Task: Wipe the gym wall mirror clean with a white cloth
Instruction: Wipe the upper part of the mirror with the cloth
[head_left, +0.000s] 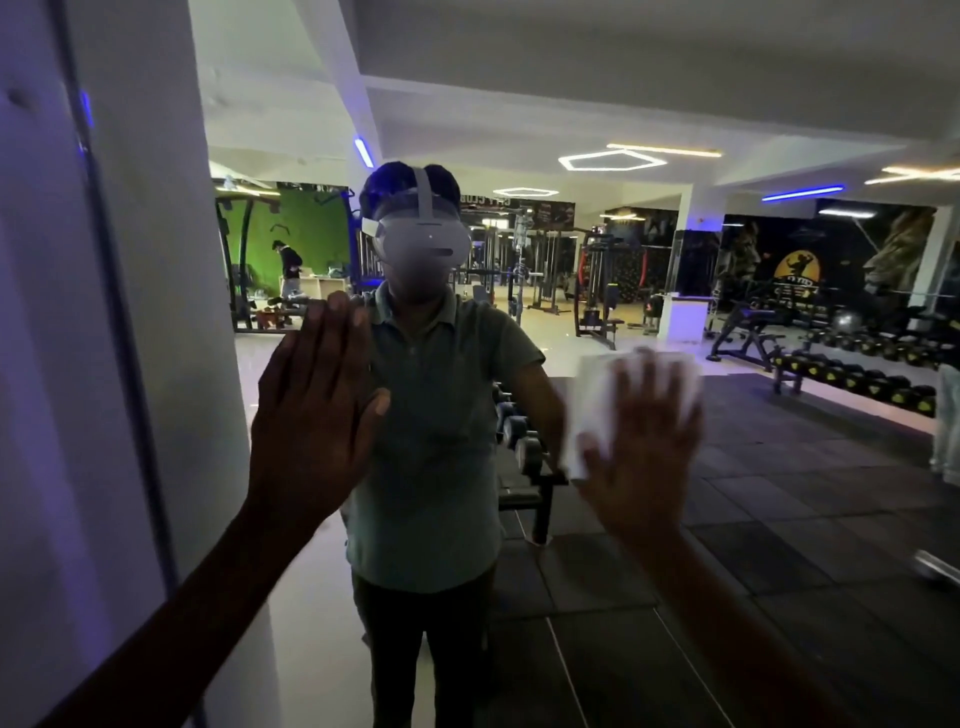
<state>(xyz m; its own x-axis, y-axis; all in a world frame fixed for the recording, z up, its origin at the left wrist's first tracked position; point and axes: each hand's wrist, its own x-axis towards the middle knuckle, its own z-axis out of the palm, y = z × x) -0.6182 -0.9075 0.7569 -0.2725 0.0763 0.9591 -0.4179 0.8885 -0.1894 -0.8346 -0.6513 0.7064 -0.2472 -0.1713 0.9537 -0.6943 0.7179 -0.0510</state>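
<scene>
- The left hand (317, 410) is flat on the mirror (675, 519), fingers straight and close together, pointing up; its grip is open and holds nothing.
- The right hand (641, 441) presses the white cloth (592, 395) against the mirror with spread, straight fingers; the grip is open, the fingers are not curled round the cloth.
- The cloth lies between the right palm and the glass, at about chest height of the reflected person (431, 415). Its edges show above and to the left of the hand. Hand and cloth look blurred.
- The two hands are well apart, the left one near the left edge of the mirror, beside a white wall panel (62, 364).
- In the mirror stands the reflected person with a white headset (423, 241), a green polo shirt and dark trousers.
- Behind this reflection the gym is seen: a dumbbell rack (852, 371) on the right, a bench (748, 338), weight machines (597, 291), a green wall (311, 228) and hexagon ceiling lights (613, 161).
- A second person (288, 270) stands far back near the green wall.
</scene>
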